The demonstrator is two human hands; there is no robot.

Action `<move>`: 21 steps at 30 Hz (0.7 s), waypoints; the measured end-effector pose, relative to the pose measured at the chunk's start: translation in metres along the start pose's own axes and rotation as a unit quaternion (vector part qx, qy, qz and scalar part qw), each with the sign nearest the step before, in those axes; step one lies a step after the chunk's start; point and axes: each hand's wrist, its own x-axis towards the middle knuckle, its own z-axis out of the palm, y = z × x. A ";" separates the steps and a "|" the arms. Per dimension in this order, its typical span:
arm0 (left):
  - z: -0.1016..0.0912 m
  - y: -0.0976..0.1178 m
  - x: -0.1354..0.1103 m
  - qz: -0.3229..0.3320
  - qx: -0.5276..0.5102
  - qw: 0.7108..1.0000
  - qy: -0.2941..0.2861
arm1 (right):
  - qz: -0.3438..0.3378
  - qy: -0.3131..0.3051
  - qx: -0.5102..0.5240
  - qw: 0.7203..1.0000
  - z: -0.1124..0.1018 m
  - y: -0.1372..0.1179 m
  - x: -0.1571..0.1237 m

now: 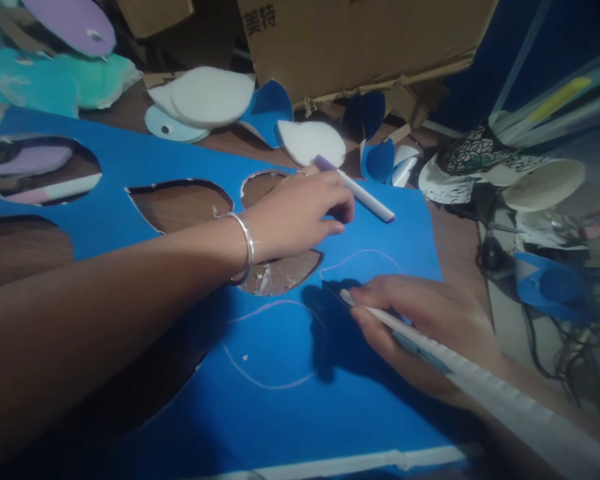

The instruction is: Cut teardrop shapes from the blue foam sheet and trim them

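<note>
The right hand (425, 327) is closed pen-fashion, thumb and fingers pinched around a white pen-shaped tool (460, 367) with a ribbed shaft. Its rear end is cut off at the lower right; its thin dark tip, lost in the hand's shadow, seems to meet the blue sheet (380, 407) just ahead of the grip. A drawn outline (367, 252) curves beyond the fingertips, partly hidden by that hand, and a second one (275, 387) lies to the grip's left. Beyond the grip and to its left, the left hand (300, 213) lies on the sheet, fingers loosely bent, thumb parted from them; whether they touch the marker (367, 198) just beyond cannot be told. The braceleted forearm covers parts of the cut-out holes. Farther right of the grip, a patterned cup (460, 163) is blurred.
</note>
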 end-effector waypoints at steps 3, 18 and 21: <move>0.000 0.001 0.000 -0.003 0.002 1.000 -0.003 | -0.002 0.001 0.002 1.000 0.000 0.000 -0.001; -0.001 0.001 0.000 -0.006 0.000 1.000 -0.009 | 0.008 -0.035 0.022 0.999 -0.005 0.000 -0.002; -0.001 0.001 0.000 -0.007 0.001 1.000 -0.008 | 0.001 -0.051 0.022 0.998 -0.007 0.000 -0.001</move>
